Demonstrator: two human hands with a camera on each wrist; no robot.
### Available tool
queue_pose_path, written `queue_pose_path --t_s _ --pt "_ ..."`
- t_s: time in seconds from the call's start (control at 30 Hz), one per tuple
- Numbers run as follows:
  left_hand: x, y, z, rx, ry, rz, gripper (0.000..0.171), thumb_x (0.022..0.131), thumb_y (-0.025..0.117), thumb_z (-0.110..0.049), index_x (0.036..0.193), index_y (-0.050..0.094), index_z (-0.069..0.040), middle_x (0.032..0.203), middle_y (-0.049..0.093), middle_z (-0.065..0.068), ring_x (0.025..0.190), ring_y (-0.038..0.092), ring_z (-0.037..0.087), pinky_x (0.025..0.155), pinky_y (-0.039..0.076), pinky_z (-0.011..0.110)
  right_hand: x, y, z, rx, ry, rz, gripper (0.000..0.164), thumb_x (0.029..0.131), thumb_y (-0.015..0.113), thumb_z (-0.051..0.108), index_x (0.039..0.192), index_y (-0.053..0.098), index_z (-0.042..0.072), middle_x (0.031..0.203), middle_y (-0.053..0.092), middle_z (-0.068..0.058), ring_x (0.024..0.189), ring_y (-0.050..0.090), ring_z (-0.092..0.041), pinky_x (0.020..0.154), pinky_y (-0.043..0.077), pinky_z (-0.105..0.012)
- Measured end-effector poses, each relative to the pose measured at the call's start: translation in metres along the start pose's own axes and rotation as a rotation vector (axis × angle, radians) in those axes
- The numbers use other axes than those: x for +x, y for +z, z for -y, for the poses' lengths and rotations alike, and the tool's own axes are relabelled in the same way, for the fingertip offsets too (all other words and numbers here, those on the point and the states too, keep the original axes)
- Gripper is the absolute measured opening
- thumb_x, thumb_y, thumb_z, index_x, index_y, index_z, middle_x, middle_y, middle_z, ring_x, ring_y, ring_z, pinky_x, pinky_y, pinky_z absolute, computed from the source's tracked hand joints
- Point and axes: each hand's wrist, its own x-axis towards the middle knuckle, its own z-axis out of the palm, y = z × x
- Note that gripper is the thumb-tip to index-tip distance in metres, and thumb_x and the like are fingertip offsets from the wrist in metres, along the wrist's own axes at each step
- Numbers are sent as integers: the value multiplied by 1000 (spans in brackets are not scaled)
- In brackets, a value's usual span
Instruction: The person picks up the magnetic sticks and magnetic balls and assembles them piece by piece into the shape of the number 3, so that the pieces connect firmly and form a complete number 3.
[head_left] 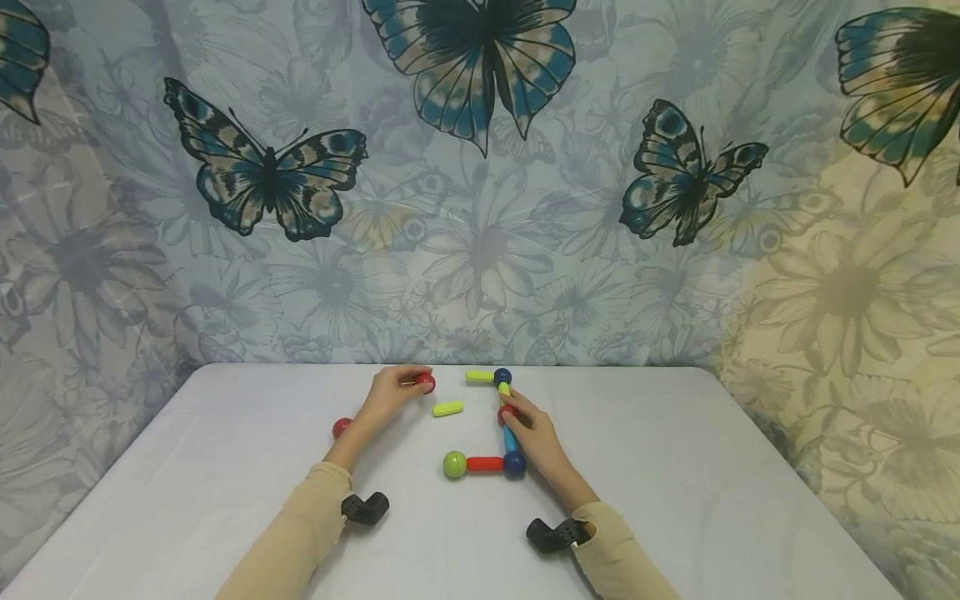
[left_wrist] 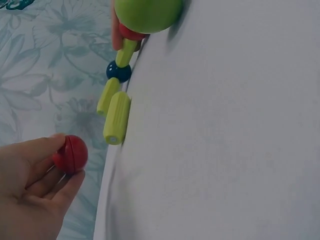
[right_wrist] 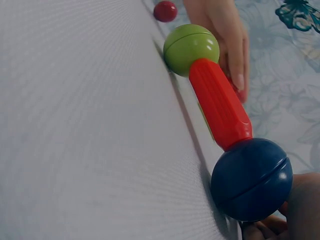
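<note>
My left hand (head_left: pixel 387 393) pinches a red ball (left_wrist: pixel 79 154) between thumb and fingertips, above the far left-middle of the table. With its fingers on another red ball (head_left: pixel 506 414), my right hand (head_left: pixel 534 429) holds a chain of toy balls and sticks. From that ball a blue stick (head_left: pixel 510 440) leads to a near dark blue ball (right_wrist: pixel 252 180), a red stick (right_wrist: pixel 220 102) and a green ball (right_wrist: pixel 191 49). On its far side a yellow-green stick (left_wrist: pixel 126 53) meets a second dark blue ball (left_wrist: pixel 118 71), followed by another yellow-green stick (head_left: pixel 479 377). The right fingertips are partly hidden.
A loose yellow-green stick (head_left: pixel 447 408) lies between the hands. Beside the left forearm is a further red ball (head_left: pixel 341 427), partly covered by it. The white table (head_left: pixel 675 467) ends at the back against a butterfly-patterned cloth (head_left: pixel 487 275).
</note>
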Motion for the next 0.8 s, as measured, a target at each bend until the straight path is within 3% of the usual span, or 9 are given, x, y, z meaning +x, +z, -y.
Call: queue_pose_path --t_s 0.43,0.8 --pt "16 27 11 -18 -67 -74 29 88 71 -11 114 69 2 113 71 20 109 68 32 95 53 42 1 -1 0 -14 2 0 37 97 58 11 134 58 5 153 42 -13 145 35 -34 116 31 -47" --pt "23 45 6 -70 -87 -130 30 89 69 -7 117 68 3 119 68 21 114 65 33 97 52 41 0 -1 0 -15 -3 2 38 97 58 10 134 58 5 153 41 -14 144 35 -35 116 32 -48"
